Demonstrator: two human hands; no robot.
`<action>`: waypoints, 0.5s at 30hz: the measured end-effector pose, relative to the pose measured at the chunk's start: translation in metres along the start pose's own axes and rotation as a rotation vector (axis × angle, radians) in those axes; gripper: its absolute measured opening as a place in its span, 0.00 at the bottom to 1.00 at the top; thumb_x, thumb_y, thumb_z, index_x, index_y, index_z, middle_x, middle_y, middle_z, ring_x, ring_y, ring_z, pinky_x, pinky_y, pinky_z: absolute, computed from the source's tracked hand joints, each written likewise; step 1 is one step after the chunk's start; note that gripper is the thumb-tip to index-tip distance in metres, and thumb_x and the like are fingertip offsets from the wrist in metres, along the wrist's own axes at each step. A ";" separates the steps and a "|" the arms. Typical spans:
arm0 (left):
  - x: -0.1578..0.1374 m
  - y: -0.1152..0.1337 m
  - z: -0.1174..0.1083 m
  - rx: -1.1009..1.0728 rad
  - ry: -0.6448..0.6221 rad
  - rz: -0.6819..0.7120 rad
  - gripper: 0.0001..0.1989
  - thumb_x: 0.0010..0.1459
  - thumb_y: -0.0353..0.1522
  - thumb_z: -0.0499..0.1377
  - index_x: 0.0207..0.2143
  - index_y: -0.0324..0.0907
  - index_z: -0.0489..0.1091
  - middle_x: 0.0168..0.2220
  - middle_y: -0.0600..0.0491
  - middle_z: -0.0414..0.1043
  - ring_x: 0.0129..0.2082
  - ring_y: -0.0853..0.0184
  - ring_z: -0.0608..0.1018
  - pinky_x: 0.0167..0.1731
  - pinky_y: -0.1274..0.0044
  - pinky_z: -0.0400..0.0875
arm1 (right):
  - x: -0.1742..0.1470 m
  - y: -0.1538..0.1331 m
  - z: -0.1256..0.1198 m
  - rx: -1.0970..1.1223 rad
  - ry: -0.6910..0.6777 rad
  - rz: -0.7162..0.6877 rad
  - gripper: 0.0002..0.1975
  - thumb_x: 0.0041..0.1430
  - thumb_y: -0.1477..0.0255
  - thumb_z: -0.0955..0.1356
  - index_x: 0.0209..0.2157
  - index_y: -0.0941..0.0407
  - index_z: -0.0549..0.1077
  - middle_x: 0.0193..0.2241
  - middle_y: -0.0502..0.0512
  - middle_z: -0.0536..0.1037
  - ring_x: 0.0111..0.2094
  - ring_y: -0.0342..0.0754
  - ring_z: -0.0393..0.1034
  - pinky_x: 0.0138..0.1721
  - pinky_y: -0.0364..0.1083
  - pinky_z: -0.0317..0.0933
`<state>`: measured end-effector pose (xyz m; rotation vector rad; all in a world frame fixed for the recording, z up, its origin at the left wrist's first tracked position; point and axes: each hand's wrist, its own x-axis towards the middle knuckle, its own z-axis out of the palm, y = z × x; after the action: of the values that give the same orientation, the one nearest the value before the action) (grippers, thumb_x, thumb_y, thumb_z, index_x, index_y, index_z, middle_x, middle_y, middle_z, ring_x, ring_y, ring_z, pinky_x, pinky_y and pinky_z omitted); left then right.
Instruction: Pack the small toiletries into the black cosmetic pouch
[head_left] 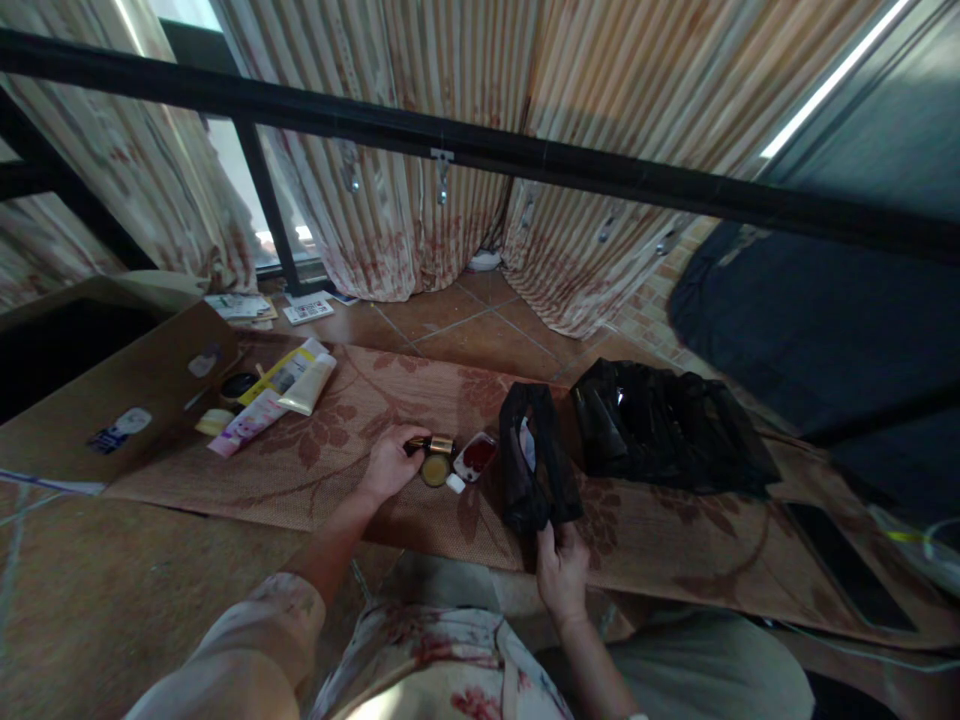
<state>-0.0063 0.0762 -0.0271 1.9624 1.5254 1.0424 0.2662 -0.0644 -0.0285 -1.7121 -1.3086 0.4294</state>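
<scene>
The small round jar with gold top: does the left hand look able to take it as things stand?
Probably yes: the jar lies close beside the left hand, and its top looks uncovered. But this hand seems to hold a black and gold cylinder, which may need releasing first.

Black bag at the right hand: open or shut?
Open: the black bag gapes at the top, showing a pale item inside.
</scene>
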 end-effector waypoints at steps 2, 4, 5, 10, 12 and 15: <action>0.000 0.001 0.000 0.005 0.004 -0.003 0.14 0.49 0.26 0.58 0.39 0.47 0.74 0.39 0.53 0.77 0.42 0.62 0.76 0.46 0.68 0.70 | 0.000 0.000 0.000 0.009 0.002 0.001 0.19 0.62 0.60 0.61 0.35 0.60 0.75 0.32 0.63 0.79 0.36 0.54 0.73 0.40 0.48 0.63; 0.001 0.001 0.000 0.008 0.005 -0.005 0.14 0.49 0.26 0.58 0.38 0.47 0.74 0.38 0.53 0.77 0.41 0.63 0.76 0.46 0.69 0.70 | 0.000 0.001 0.000 0.015 0.003 -0.003 0.19 0.62 0.60 0.61 0.36 0.60 0.76 0.33 0.63 0.79 0.37 0.54 0.73 0.40 0.48 0.63; 0.001 0.001 0.000 0.009 0.005 -0.007 0.13 0.48 0.25 0.58 0.37 0.47 0.74 0.37 0.53 0.77 0.41 0.63 0.76 0.46 0.69 0.70 | 0.000 0.001 0.000 0.017 0.003 -0.007 0.19 0.62 0.60 0.62 0.36 0.60 0.76 0.33 0.63 0.79 0.37 0.54 0.73 0.41 0.48 0.63; 0.001 0.002 -0.002 0.017 -0.003 -0.012 0.13 0.45 0.23 0.56 0.32 0.46 0.73 0.34 0.55 0.76 0.38 0.64 0.76 0.43 0.70 0.71 | 0.001 0.000 0.000 0.014 0.001 -0.016 0.18 0.62 0.61 0.62 0.36 0.60 0.76 0.34 0.64 0.80 0.39 0.55 0.73 0.40 0.48 0.63; 0.001 0.003 -0.003 0.021 -0.005 -0.013 0.13 0.45 0.23 0.56 0.32 0.46 0.73 0.34 0.55 0.76 0.38 0.64 0.75 0.43 0.70 0.71 | 0.000 0.000 0.000 0.002 0.003 -0.011 0.18 0.62 0.61 0.61 0.36 0.60 0.76 0.34 0.64 0.80 0.38 0.55 0.72 0.40 0.48 0.63; 0.001 0.003 -0.002 0.027 -0.004 -0.014 0.13 0.45 0.23 0.56 0.33 0.46 0.73 0.35 0.54 0.76 0.38 0.63 0.75 0.44 0.69 0.70 | 0.000 -0.002 0.000 -0.006 0.010 -0.003 0.19 0.62 0.60 0.61 0.35 0.60 0.75 0.33 0.64 0.79 0.38 0.55 0.72 0.40 0.48 0.62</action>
<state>-0.0059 0.0757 -0.0234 1.9679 1.5559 1.0166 0.2654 -0.0642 -0.0268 -1.7153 -1.3059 0.4146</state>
